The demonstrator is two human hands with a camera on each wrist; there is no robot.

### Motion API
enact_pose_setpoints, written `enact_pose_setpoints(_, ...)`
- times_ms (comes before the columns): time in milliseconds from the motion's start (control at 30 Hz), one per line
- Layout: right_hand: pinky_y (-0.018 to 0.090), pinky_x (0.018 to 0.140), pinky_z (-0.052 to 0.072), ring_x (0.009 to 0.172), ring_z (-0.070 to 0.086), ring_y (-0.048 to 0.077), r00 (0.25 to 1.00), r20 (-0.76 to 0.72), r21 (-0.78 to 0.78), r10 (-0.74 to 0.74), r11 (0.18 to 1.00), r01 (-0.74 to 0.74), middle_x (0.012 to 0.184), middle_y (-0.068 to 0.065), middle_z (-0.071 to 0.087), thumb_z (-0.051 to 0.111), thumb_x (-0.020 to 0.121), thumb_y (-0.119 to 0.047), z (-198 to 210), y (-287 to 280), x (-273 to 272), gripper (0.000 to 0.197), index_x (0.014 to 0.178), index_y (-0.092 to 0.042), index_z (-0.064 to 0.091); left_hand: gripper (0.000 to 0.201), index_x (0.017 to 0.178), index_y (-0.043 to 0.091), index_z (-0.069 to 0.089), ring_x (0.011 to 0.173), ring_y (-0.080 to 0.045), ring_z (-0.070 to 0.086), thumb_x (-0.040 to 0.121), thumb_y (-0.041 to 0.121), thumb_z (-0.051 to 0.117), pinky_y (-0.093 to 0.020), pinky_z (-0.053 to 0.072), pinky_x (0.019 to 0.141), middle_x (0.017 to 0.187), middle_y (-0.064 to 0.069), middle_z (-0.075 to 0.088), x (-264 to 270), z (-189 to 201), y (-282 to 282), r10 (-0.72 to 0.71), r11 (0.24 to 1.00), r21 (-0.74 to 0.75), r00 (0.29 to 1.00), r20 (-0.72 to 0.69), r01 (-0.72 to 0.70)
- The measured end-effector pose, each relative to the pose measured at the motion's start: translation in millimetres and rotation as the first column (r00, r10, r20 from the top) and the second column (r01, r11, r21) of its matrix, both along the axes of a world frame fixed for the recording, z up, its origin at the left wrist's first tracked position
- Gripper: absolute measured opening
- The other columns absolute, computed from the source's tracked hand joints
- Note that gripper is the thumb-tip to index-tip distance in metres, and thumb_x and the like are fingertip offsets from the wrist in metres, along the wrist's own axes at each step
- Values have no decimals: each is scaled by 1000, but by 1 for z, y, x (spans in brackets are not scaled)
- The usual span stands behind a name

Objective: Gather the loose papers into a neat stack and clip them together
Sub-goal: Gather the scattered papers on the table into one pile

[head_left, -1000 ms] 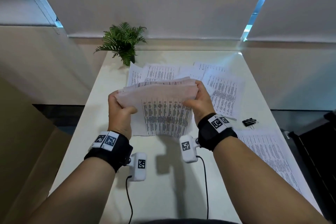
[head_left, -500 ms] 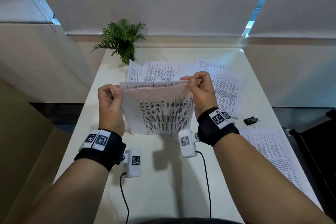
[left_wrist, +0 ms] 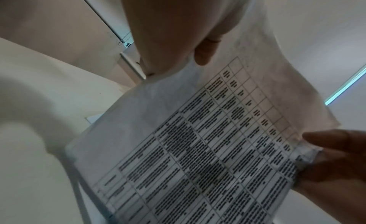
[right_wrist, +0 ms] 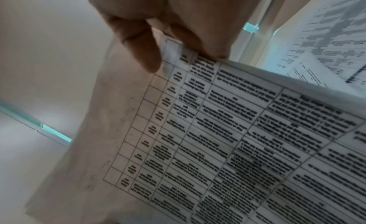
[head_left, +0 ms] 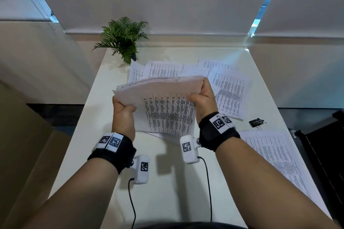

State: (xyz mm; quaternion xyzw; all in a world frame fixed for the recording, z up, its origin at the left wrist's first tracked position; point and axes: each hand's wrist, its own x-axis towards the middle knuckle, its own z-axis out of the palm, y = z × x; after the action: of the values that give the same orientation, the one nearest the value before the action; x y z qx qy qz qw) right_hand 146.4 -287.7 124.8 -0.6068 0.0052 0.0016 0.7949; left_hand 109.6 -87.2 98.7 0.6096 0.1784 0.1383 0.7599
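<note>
I hold a bundle of printed papers upright over the middle of the white table. My left hand grips its left side, thumb on the near face. My right hand grips the upper right corner. In the left wrist view the papers fill the frame with the left hand above them. The right wrist view shows the right hand pinching the papers. Several loose sheets lie on the table behind. A black binder clip lies to the right.
A small potted fern stands at the table's far left corner. Another printed sheet lies along the right edge under my right forearm. Camera cables trail over the near part of the table. Window blinds close off the back.
The bundle has dropped and tipped, its top edge now leaning away from me. Both hands shifted from the top corners to lower grips on the sides.
</note>
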Motion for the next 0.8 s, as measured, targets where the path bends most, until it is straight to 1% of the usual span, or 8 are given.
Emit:
enact_pose_setpoints(100, 23, 66, 49, 84, 54, 15, 998, 64, -8, 17, 1000, -17, 97, 5, 56, 56, 68, 1, 3, -3, -2, 37, 93, -26, 56, 51, 115, 9, 43, 73, 4, 57, 64, 3, 48, -14, 47, 65, 93, 2, 55, -6, 6, -2, -29, 999, 24, 995, 96, 27)
enact_pose_setpoints(267, 31, 79, 46, 87, 55, 15, 992, 122, -33, -40, 998, 44, 93, -2, 64, 60, 83, -13, 6, 0, 2, 14, 80, -27, 60, 5, 102, 15, 49, 72, -1, 56, 98, 12, 52, -17, 45, 67, 89, 2, 55, -2, 19, -8, -17, 997, 81, 976, 215, 0)
enact_pose_setpoints(333, 31, 76, 45, 82, 55, 13, 990, 126, -75, -62, 995, 72, 89, -3, 65, 57, 85, -12, 6, 0, 5, 17, 77, -27, 56, 9, 89, 23, 52, 74, -9, 52, 98, 21, 51, -23, 42, 70, 86, 0, 54, 3, 20, -5, 23, 992, 116, 980, 200, -47)
enact_pose_setpoints(400, 34, 72, 44, 78, 53, 14, 989, 119, -108, -91, 989, 104, 85, -5, 64, 54, 87, -11, 4, 0, 7, 21, 75, -30, 53, 15, 85, 24, 50, 72, -4, 53, 99, 20, 46, -17, 43, 66, 88, 3, 58, 7, 22, -2, 62, 988, 126, 981, 187, -86)
enact_pose_setpoints(533, 34, 70, 45, 78, 53, 14, 986, 144, -131, -86, 986, 105, 84, -4, 60, 53, 85, -9, 5, 1, 7, 18, 83, -27, 51, 11, 104, 19, 45, 75, 8, 54, 105, 25, 35, -11, 43, 70, 97, 6, 56, 6, 16, 2, 45, 977, 196, 978, 204, -86)
enact_pose_setpoints(600, 29, 71, 50, 87, 55, 15, 991, 132, -22, -23, 999, 26, 96, 4, 59, 53, 76, 2, 7, -1, 5, 34, 95, -25, 48, 20, 120, 17, 37, 81, 12, 54, 103, 28, 40, -8, 44, 75, 104, 5, 52, 3, 11, 8, -20, 975, 219, 983, 185, -22)
enact_pose_setpoints(700, 26, 63, 52, 95, 54, 19, 999, 11, -56, 40, 998, -40, 109, 10, 51, 49, 62, 10, -2, -7, 4, 59, 106, -27, 41, 45, 127, 20, 32, 102, -2, 56, 92, 15, 60, -27, 49, 95, 116, 3, 54, 1, -9, 16, -122, 956, 270, 992, 24, 111)
enact_pose_setpoints(800, 27, 71, 49, 98, 54, 22, 991, -134, -270, 22, 961, -58, 108, 7, 51, 46, 79, 10, -20, -6, 0, 50, 115, -22, 36, 49, 128, 24, 33, 117, -18, 54, 92, -4, 49, -51, 40, 108, 127, -3, 55, 2, -27, 13, -171, 950, 237, 973, -153, 204)
